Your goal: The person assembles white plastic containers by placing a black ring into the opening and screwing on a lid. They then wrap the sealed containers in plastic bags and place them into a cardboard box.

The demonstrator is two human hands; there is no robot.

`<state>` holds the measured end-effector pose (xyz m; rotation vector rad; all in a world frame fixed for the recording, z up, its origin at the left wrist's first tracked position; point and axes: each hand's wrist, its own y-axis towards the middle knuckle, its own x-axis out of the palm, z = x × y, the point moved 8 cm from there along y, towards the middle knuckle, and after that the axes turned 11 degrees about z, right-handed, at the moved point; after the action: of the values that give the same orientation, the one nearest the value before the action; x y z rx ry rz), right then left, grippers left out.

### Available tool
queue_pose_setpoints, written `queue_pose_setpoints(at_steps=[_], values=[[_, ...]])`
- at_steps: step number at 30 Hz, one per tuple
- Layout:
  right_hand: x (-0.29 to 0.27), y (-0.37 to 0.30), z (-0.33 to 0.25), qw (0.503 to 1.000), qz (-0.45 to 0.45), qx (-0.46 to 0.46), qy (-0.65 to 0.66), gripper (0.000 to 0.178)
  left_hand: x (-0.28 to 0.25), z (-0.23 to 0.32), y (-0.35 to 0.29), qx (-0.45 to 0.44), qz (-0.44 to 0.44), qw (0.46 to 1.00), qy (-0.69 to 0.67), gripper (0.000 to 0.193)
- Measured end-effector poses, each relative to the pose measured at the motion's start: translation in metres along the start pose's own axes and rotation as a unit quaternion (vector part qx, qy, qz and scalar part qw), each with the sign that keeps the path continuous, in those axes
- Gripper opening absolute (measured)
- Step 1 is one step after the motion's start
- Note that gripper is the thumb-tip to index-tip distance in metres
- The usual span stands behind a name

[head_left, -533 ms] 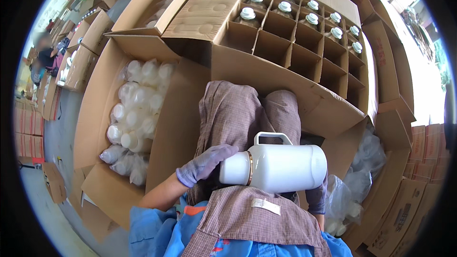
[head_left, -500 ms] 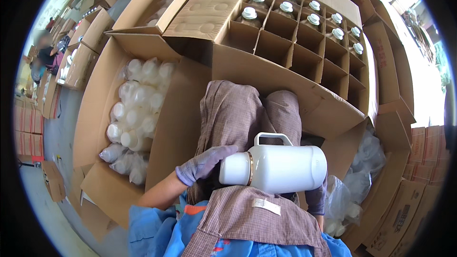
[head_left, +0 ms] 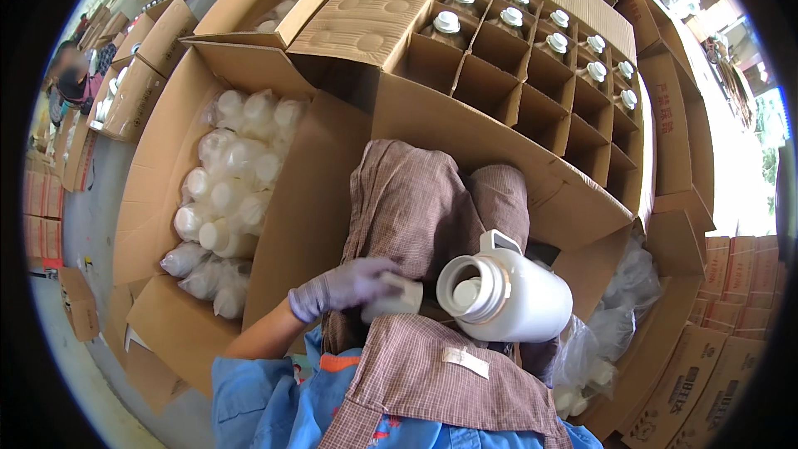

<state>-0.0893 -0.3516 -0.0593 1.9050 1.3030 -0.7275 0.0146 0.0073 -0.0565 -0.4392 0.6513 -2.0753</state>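
Note:
My left hand (head_left: 349,287), in a purple-grey glove, grips a white cup lid (head_left: 395,299) above my lap, its outline slightly blurred. Just right of it lies a white vacuum flask (head_left: 528,299) with a side handle (head_left: 499,241), tilted so its uncovered mouth faces left and up. A small white stopper (head_left: 467,292) shows inside the mouth, and a thin metallic ring runs below the neck. My right hand (head_left: 540,359), gloved too, supports the flask from beneath on its right side; its fingers are mostly hidden.
Ahead stands a divided carton (head_left: 532,120) with several white-capped bottles in its far cells. At left, an open carton (head_left: 154,199) holds bagged white parts (head_left: 229,175); another at right holds clear plastic bags (head_left: 594,349). A person (head_left: 75,79) is far left.
The cup lid has come off the flask and moved left with my left hand. The flask has turned, its mouth now showing toward me.

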Motion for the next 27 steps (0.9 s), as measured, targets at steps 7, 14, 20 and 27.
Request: queue_pose_setpoints(at_steps=[7, 14, 20, 27], values=[[-0.004, 0.015, -0.014, 0.999, -0.033, 0.004, 0.014, 0.058, 0.024, 0.101, -0.002, 0.429, 0.1, 0.887, 0.139, 0.105], [0.009, 0.063, -0.114, 0.983, -0.151, 0.034, 0.095, 0.062, 0.038, 0.089, 0.023, 0.451, 0.167, 0.872, -0.088, 0.082], [0.076, 0.12, -0.255, 0.941, -0.317, -0.026, 0.119, 0.066, 0.02, 0.094, 0.023, 0.456, 0.277, 0.844, -0.057, 0.072], [0.057, 0.107, -0.194, 0.95, -0.253, 0.094, 0.16, 0.073, 0.017, 0.1, 0.024, 0.461, 0.326, 0.822, -0.067, 0.067]])
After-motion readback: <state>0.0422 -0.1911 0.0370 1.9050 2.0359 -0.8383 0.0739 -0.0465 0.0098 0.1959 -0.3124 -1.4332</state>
